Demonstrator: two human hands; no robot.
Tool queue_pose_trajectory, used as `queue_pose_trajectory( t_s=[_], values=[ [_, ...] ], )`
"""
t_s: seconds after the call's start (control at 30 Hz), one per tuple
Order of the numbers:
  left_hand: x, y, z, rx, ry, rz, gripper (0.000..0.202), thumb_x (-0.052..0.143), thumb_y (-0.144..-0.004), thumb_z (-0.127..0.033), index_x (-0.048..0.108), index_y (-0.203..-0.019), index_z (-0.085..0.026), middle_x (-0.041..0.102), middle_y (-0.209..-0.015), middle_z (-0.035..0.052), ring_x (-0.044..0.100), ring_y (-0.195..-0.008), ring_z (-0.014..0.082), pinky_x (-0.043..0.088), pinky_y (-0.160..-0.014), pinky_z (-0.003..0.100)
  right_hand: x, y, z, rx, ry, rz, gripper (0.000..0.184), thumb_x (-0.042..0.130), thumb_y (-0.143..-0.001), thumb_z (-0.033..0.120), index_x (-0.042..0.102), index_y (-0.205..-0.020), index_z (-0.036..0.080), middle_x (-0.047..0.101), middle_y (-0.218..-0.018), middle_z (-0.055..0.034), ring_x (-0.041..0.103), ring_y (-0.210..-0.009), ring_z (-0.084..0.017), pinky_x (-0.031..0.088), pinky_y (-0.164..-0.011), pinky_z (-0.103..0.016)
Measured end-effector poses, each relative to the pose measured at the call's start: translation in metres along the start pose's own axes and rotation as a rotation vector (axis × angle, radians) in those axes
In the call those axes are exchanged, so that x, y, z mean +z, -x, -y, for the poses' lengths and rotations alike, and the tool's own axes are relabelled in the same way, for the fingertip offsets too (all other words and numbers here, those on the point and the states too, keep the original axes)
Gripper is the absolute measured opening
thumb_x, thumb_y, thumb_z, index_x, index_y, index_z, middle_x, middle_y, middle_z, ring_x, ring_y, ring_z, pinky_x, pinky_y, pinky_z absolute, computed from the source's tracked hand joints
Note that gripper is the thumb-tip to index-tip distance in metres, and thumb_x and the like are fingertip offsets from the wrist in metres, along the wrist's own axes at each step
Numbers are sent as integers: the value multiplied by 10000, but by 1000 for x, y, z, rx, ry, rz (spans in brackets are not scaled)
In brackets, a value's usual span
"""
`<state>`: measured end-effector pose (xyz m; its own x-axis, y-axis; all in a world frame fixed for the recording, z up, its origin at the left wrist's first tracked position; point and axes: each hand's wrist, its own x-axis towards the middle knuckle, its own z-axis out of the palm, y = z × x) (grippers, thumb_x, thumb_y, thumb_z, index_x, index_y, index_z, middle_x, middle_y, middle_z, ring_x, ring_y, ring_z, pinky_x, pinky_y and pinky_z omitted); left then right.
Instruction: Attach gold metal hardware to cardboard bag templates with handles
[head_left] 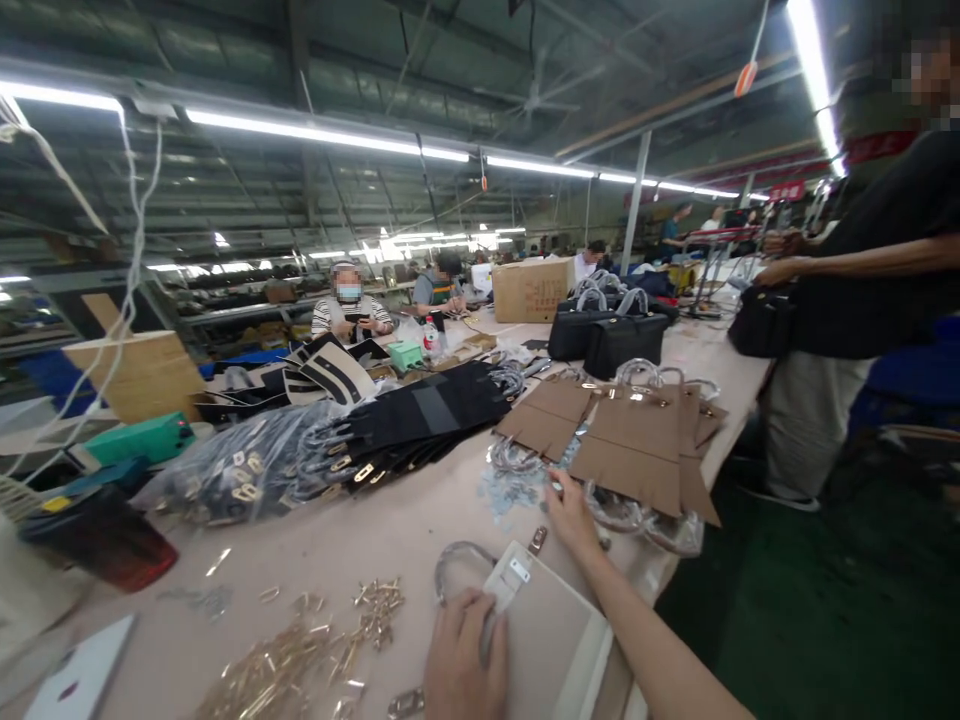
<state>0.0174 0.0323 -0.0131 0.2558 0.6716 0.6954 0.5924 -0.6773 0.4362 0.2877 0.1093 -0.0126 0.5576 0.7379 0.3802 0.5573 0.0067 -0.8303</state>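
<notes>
A light beige bag panel [551, 630] lies at the table's near edge, with a plastic-wrapped handle [454, 562] and metal fittings at its top. My left hand [466, 650] rests on the panel's left side beside the handle, fingers laid flat over it. Farther forward, my right hand [571, 512] has thumb and fingertips pinched at a scatter of small pale-blue pieces [510, 490]. Something small and greyish shows at those fingertips, too small to name. Brown bag panels [630, 445] with wrapped handles lie just beyond that hand.
Gold metal fittings [277, 660] are heaped at the near left. Stacked black bag panels [427, 410] and a plastic-wrapped bundle [247, 465] lie beyond. Black handbags [626, 340] and a cardboard box [532, 290] stand farther back. A person [847, 250] stands right of the table holding a black bag.
</notes>
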Motion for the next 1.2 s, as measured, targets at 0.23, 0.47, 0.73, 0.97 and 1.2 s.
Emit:
queue_pose_trajectory(
  t_s=[0.23, 0.47, 0.73, 0.97, 1.2],
  values=[
    [-10, -6, -9, -2, -41, 4, 197, 619, -987, -374, 694, -1115, -244, 726, -1096, 85, 715, -973, 257, 629, -820, 402, 10, -9, 8, 7, 194, 147, 262, 726, -795, 344, 768, -1009, 199, 689, -1109, -138, 653, -1051, -316, 477, -1024, -436],
    [-12, -8, -14, -31, -35, 41, 183, 613, -989, -349, 698, -1113, -244, 720, -1114, 90, 712, -998, 259, 627, -847, 406, 7, -9, 11, 20, 38, 134, 108, 679, -801, 297, 718, -871, 224, 729, -919, -64, 668, -887, -266, 505, -887, -402],
    [-18, -8, -23, -108, 2, 99, 203, 653, -972, -339, 686, -1147, -242, 703, -1162, 96, 685, -1075, 275, 607, -922, 446, -2, -6, 14, 47, -230, 105, 360, 672, -835, 526, 758, -924, 188, 763, -861, -56, 642, -738, -219, 517, -714, -344],
    [-24, -8, -32, -174, -13, 156, 280, 705, -946, -343, 659, -1199, -231, 683, -1196, 96, 640, -1118, 286, 563, -965, 473, -6, -4, 12, 75, -314, 143, 459, 667, -841, 582, 779, -1032, 180, 751, -893, -68, 584, -736, -213, 467, -709, -339],
    [-25, -9, -34, -175, -56, 154, 321, 744, -917, -347, 650, -1198, -223, 691, -1216, 92, 614, -1146, 295, 514, -1007, 489, -9, -4, 12, 102, -297, 149, 491, 565, -906, 559, 713, -1176, 176, 602, -695, 6, 500, -644, -192, 418, -636, -315]
  ],
)
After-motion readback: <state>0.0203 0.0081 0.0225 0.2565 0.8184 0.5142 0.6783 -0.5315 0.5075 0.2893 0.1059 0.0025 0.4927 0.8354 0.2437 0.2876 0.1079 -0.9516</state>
